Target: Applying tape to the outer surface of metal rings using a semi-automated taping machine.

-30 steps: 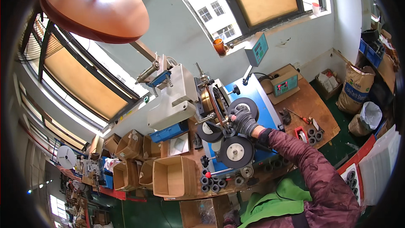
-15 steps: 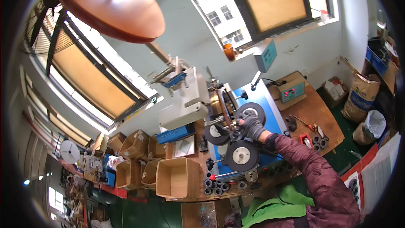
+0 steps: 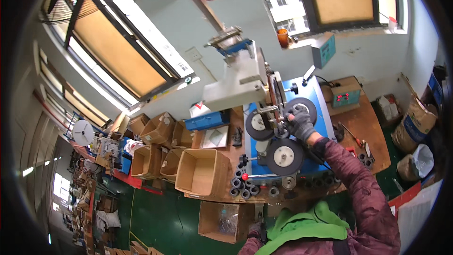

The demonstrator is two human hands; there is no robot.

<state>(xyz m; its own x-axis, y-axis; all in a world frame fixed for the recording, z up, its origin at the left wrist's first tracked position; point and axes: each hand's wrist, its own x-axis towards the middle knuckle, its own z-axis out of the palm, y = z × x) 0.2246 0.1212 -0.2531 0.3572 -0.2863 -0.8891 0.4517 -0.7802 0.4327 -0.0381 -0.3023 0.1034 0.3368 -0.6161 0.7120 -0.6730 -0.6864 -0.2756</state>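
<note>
My right hand [image 3: 300,123], in a dark grey glove with the fingertips showing, is at the middle of a blue-topped winding machine [image 3: 257,165]. Its fingers are bent together between the black rubber rollers, by a metal ring in the machine; what they grip is too small to make out. One black roller [image 3: 285,157] stands just in front of the hand, another [image 3: 258,122] to its left, and a third lies partly behind it. My left hand [image 3: 256,228], also gloved, is low by the bench's front edge, beside an open cardboard box [image 3: 207,222]. Its fingers do not show clearly.
Several black rings [image 3: 243,185] lie on the bench at the machine's front left. An open cardboard box [image 3: 200,170] stands left of them, with a blue case [image 3: 206,120] behind. A control box with red digits [image 3: 346,98] and hand tools [image 3: 361,143] are on the right.
The whole view has shifted, so the machine sits farther right and higher. My right hand stays at the rollers. More of my left hand and sleeve shows at the lower edge.
</note>
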